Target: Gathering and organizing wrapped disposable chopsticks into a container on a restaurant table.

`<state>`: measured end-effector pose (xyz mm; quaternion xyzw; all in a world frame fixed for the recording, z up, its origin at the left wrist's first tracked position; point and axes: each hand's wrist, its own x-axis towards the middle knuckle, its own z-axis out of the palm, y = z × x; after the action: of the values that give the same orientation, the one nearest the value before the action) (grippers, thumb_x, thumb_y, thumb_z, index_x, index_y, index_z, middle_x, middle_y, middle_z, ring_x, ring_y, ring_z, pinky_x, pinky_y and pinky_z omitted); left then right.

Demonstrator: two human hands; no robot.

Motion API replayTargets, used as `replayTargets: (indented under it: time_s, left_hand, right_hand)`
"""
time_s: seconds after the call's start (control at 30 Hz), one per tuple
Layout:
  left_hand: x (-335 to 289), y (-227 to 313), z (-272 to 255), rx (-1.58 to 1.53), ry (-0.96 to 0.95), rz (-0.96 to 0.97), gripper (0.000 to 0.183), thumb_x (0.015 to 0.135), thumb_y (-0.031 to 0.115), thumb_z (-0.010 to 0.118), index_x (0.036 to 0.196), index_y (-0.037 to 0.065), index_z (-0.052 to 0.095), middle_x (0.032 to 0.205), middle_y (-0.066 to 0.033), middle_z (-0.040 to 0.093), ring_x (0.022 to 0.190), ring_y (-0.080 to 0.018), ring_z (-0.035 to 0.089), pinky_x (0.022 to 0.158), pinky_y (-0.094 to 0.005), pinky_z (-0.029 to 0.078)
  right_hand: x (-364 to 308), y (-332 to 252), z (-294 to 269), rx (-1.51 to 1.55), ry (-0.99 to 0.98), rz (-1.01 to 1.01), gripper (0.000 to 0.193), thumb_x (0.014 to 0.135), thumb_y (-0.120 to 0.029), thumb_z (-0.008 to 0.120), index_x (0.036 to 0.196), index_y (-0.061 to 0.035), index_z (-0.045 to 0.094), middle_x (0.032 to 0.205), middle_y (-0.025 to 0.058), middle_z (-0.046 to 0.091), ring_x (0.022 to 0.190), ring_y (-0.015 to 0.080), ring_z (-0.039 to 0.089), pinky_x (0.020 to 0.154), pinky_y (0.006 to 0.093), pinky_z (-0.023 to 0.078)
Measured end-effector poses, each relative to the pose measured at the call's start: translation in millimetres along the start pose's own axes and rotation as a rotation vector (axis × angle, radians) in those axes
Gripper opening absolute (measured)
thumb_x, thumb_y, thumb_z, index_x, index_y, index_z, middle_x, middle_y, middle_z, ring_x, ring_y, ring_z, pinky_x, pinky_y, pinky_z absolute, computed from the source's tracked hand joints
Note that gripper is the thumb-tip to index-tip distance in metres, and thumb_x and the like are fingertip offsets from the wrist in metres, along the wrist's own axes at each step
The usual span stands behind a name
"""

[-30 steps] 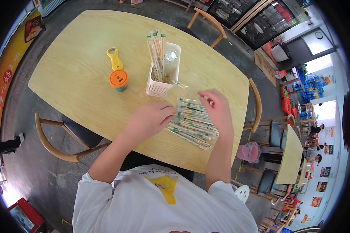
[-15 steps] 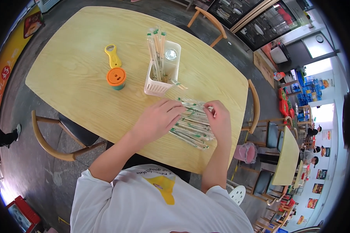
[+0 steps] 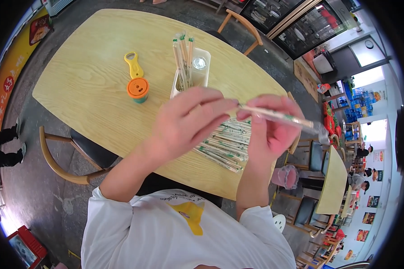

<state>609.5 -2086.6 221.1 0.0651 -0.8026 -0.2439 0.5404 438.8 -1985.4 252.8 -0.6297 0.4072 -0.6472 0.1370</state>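
In front of my chest, above the table, my right hand (image 3: pixel 271 127) grips a pair of chopsticks in a clear wrapper (image 3: pixel 280 116), one end pointing right. The fingertips of my left hand (image 3: pixel 188 119) close on its left end; motion smears them slightly. Beneath my hands, several wrapped chopsticks (image 3: pixel 224 143) with green print lie side by side on the table. Beyond my left hand stands a white plastic basket (image 3: pixel 204 80), its near part hidden by that hand. More wrapped chopsticks (image 3: pixel 184 60) stand upright in it, beside a clear round item (image 3: pixel 199 63).
On the pale wooden table (image 3: pixel 90 67), a yellow bottle opener (image 3: pixel 133 66) lies behind an orange-lidded green tub (image 3: pixel 138 89). Wooden chairs (image 3: pixel 78 177) surround the table. A pink bin (image 3: pixel 286 176) stands on the floor to the right. At far left, a person's legs (image 3: pixel 6 145) show.
Both hands have risen from the chopsticks on the table. A wrapped pair has come up with them, its far end swung to the right. My left hand now partly covers the basket.
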Motion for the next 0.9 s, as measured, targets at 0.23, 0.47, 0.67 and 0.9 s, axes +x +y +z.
replayTargets:
  time_s: [0.23,0.47,0.67,0.9]
  left_hand:
    - [19,-31,-15,0.115,0.062,-0.133,0.019,0.088,0.004,0.078,0.107,0.005,0.074,0.097,-0.0093,0.070,0.082,-0.0286,0.071,0.070,-0.0366,0.057]
    - [-3,-62,-17,0.298,-0.124,-0.225,0.013,0.090,0.006,0.077,0.101,0.002,0.072,0.095,-0.0104,0.073,0.084,-0.0303,0.069,0.079,-0.0413,0.053]
    - [-18,-68,-8,0.399,-0.063,-0.255,0.018,0.087,0.012,0.080,0.100,0.005,0.070,0.091,-0.0081,0.071,0.087,-0.0300,0.067,0.080,-0.0423,0.050]
    - [-26,-67,-1,0.411,-0.001,-0.302,0.035,0.085,0.007,0.082,0.115,0.006,0.065,0.096,-0.0081,0.063,0.086,-0.0254,0.063,0.077,-0.0364,0.049]
  right_hand:
    - [40,23,37,-0.065,-0.013,0.053,0.017,0.094,0.006,0.071,0.110,0.0011,0.067,0.109,0.0146,0.070,0.084,0.0193,0.073,0.075,0.0286,0.062]
    - [41,56,40,-0.423,-0.116,0.164,0.016,0.091,-0.001,0.075,0.105,0.0003,0.067,0.091,0.0079,0.073,0.077,0.0174,0.070,0.064,0.0292,0.054]
    - [31,83,47,-0.384,-0.147,0.385,0.020,0.089,-0.006,0.079,0.105,-0.0005,0.069,0.091,0.0098,0.076,0.072,0.0184,0.070,0.065,0.0303,0.054]
    - [28,94,49,-0.390,-0.186,0.511,0.012,0.090,-0.008,0.079,0.099,-0.0010,0.075,0.083,0.0050,0.075,0.065,0.0103,0.061,0.062,0.0266,0.049]
